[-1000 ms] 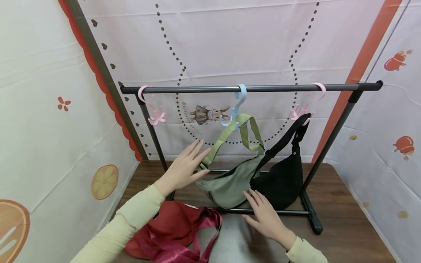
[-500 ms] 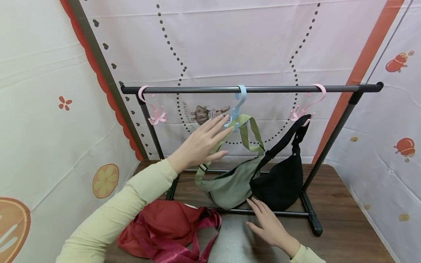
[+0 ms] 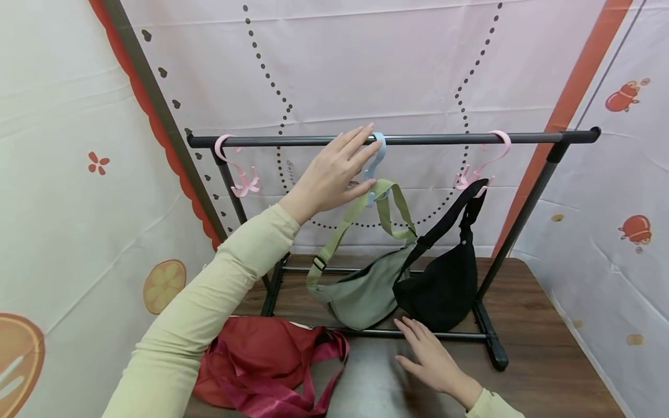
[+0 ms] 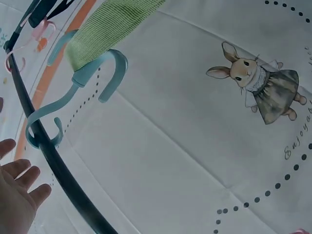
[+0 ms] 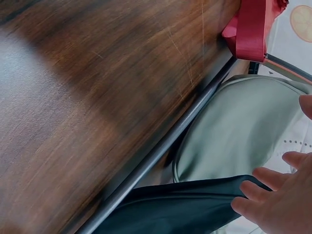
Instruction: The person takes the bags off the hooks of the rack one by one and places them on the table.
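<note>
The left hand (image 3: 331,174) is hovering, fingers extended and empty, beside the far blue hook (image 4: 83,79) where the green sling bag (image 3: 366,299) is hanging, seemingly soft, light, best gripped by its strap (image 3: 341,231); the right hand (image 3: 431,361) is hovering, loose and empty, near the black sling bag (image 3: 441,290).

The green strap (image 4: 114,29) is rough woven cloth (the red strap (image 3: 277,403) satiny), the blue hook (image 4: 89,71) smooth plastic.

My head camera faces forward and down over the rack (image 3: 292,141); close in, my left-wrist view faces the backdrop (image 4: 161,161), sharing the blue hook (image 4: 84,78); my right-wrist view shares the green bag (image 5: 234,126).
</note>
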### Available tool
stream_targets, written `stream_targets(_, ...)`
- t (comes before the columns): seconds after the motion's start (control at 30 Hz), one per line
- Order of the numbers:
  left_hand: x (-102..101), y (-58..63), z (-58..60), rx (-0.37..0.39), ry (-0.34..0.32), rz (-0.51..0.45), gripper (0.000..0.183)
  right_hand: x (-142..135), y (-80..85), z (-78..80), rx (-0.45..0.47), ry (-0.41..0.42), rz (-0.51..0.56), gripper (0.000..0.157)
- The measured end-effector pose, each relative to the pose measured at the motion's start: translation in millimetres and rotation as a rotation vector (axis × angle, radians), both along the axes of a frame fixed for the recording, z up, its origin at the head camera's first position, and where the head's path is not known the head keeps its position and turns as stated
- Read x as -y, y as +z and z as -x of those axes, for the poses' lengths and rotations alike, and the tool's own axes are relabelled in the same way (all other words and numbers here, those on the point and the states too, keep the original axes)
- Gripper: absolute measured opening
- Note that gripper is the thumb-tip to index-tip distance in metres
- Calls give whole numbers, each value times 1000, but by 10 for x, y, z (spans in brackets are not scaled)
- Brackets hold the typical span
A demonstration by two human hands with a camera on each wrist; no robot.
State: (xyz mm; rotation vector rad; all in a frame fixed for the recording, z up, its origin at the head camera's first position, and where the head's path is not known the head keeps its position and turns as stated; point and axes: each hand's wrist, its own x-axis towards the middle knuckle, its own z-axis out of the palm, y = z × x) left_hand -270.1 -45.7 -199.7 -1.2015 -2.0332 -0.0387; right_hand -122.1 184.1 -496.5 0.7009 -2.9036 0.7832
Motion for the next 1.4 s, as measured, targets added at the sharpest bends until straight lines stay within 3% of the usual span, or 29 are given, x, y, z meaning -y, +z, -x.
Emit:
stream_targets(0.17, -117, 82, 71, 6, -11, -28, 51, -9, -19, -22, 0, 6, 5, 64)
stream_targets(0.33, -197, 163, 116, 101, -21, -102, 45, 5, -69, -57, 15, 29, 1, 65)
stream_targets(0.57, -209, 156, 169, 130, -20, -145, 29, 49, -9, -82, 86, 63, 19, 66)
stream_targets(0.7, -216, 139, 189, 132, -33, -174, 23, 127, 164, -56, 44, 102, 6, 65)
stream_targets(0.93, -262, 87, 211, 121, -49, -204, 25, 172, 485, 103, -106, 133, -77, 64)
stream_targets(1.23, -258, 71, 208, 111, -63, -251, 22, 140, 889, 460, -418, 129, -15, 67)
stream_targets(1.4, -260, 49, 211, 110, -78, -281, 21, 145, 1233, 621, -385, 39, -6, 71)
